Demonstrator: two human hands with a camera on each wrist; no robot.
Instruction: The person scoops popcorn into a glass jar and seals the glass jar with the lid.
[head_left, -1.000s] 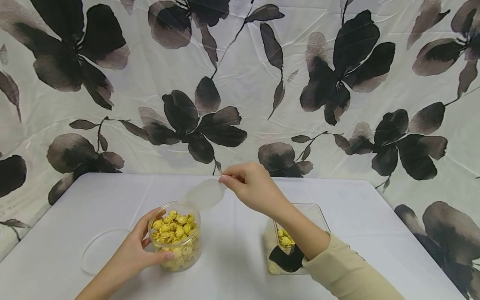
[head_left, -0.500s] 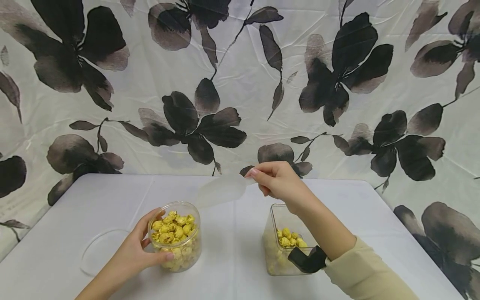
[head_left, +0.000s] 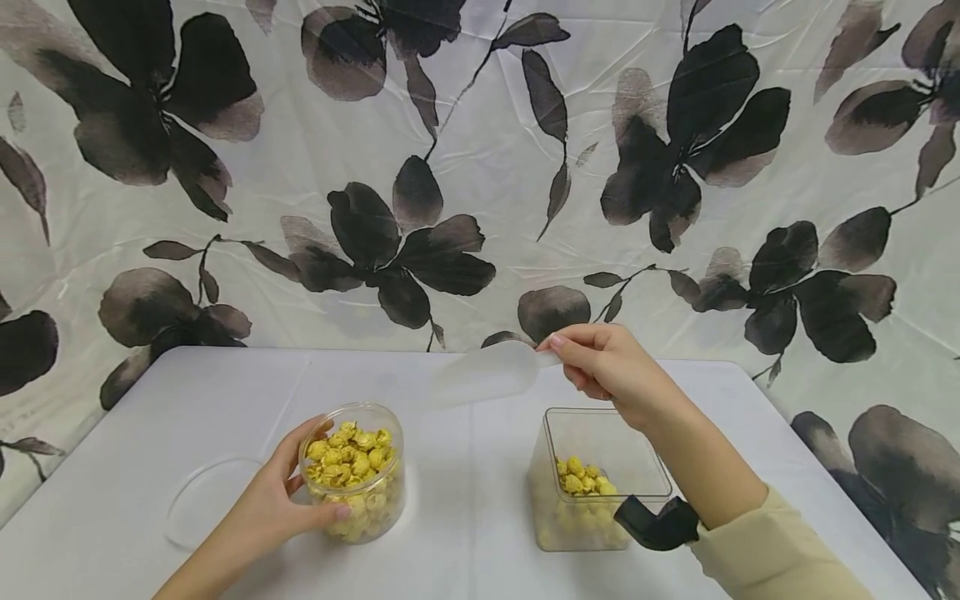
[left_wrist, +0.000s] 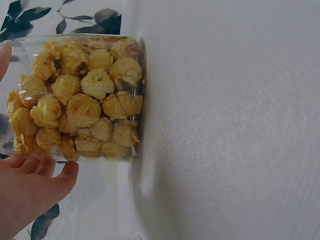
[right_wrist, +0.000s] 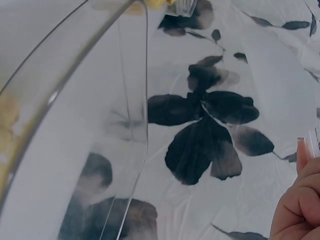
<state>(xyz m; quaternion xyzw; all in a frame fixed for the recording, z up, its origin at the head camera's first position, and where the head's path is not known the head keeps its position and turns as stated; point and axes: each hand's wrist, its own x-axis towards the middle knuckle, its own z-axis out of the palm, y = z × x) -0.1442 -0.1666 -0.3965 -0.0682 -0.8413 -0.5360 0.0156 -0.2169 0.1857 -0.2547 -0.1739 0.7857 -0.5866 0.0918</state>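
Note:
My left hand (head_left: pixel 281 500) grips a round clear jar (head_left: pixel 386 508), thumb at the front and fingers round its far left side. The jar stands upright on the table, full of yellow popcorn (head_left: pixel 348 454). In the left wrist view, popcorn (left_wrist: pixel 84 107) shows through its wall, with the left hand (left_wrist: pixel 30 192) beside it. My right hand (head_left: pixel 607 362) pinches the handle of a translucent white scoop (head_left: pixel 491 373), raised over the table's back part. No popcorn shows on the scoop. Below that hand stands a clear square container (head_left: pixel 549 525) with some popcorn (head_left: pixel 581 479) inside.
A clear round lid (head_left: pixel 174 500) lies flat on the white table (head_left: pixel 465 533), left of the jar and partly behind the left forearm. A black band (head_left: pixel 656 525) on the right wrist overlaps the square container's front corner. Floral cloth (head_left: pixel 525 150) hangs behind.
My right hand has moved right with the scoop, from beside the jar's rim to above the back of the square container. The left hand and jar have stayed in place.

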